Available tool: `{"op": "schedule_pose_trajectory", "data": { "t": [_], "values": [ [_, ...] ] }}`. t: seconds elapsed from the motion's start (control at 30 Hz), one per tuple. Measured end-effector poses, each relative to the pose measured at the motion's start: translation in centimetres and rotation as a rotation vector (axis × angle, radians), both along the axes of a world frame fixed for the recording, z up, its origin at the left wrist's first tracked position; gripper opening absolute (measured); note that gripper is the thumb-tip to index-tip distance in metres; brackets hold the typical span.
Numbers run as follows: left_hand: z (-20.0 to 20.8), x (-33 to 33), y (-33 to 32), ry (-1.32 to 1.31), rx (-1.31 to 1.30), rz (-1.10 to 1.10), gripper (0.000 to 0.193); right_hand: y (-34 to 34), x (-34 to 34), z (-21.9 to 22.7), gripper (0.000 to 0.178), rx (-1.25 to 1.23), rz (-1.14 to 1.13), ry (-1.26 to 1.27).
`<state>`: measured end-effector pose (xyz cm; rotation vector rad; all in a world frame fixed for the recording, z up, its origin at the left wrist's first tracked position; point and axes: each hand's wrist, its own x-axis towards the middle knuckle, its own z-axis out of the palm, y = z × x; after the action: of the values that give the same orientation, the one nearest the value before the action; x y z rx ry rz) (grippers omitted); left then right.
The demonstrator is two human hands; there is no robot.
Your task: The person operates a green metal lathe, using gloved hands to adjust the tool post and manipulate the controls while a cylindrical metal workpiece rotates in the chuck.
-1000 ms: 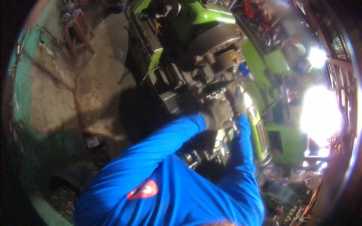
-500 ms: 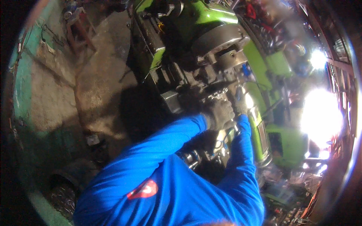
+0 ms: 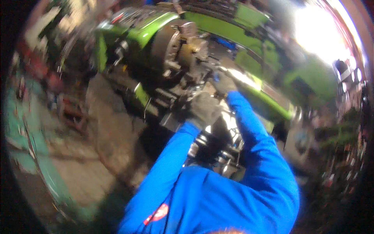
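Note:
A green lathe (image 3: 154, 29) fills the upper middle, blurred by motion. Its round metal chuck (image 3: 165, 45) has thick jaws facing the tool carriage (image 3: 167, 95). My left hand (image 3: 204, 107), in a grey work glove, is over the carriage, fingers curled around something I cannot make out. Just beyond it, to the right, my right hand (image 3: 225, 82), also gloved, reaches in toward the metal parts below the chuck. A small blue spot shows beside its fingers, which are too smeared to read. Both forearms are in blue sleeves.
The lathe's bright bed rail (image 3: 249, 80) and long green side run down to the right. Metal handles and fittings (image 3: 230, 152) lie between my arms and body. At left are a worn concrete floor (image 3: 113, 121) and a green-edged wall (image 3: 43, 163). Glaring light comes from the upper right.
The whole view has swung, so the lathe now lies further left and more sideways. My hands remain close together at the carriage; the right one appears further from the left.

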<state>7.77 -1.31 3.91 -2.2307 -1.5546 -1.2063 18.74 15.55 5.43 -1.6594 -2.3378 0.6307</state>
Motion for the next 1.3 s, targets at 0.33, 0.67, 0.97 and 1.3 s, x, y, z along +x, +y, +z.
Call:
{"op": "schedule_pose_trajectory", "data": {
  "t": [0.33, 0.67, 0.97, 1.3],
  "values": [
    [1.4, -0.9, 1.5, 0.254, -0.169, -0.152, 0.033, -2.2, 2.3, 2.8, 0.059, -0.126, 0.058, 0.123],
    [1.0, -0.9, 1.3, 0.234, -0.118, -0.114, 0.048, -1.7, 3.9, 1.8, 0.058, -0.105, 0.049, 0.177],
    [1.4, -0.7, 1.0, 0.207, -0.189, -0.081, 0.045, 0.7, 2.3, -0.5, 0.06, -0.135, 0.054, 0.184],
    [1.7, -1.1, 1.4, 0.263, -0.23, -0.101, 0.04, 1.4, 1.7, -1.0, 0.049, 0.014, 0.013, 0.125]
  ]
}}
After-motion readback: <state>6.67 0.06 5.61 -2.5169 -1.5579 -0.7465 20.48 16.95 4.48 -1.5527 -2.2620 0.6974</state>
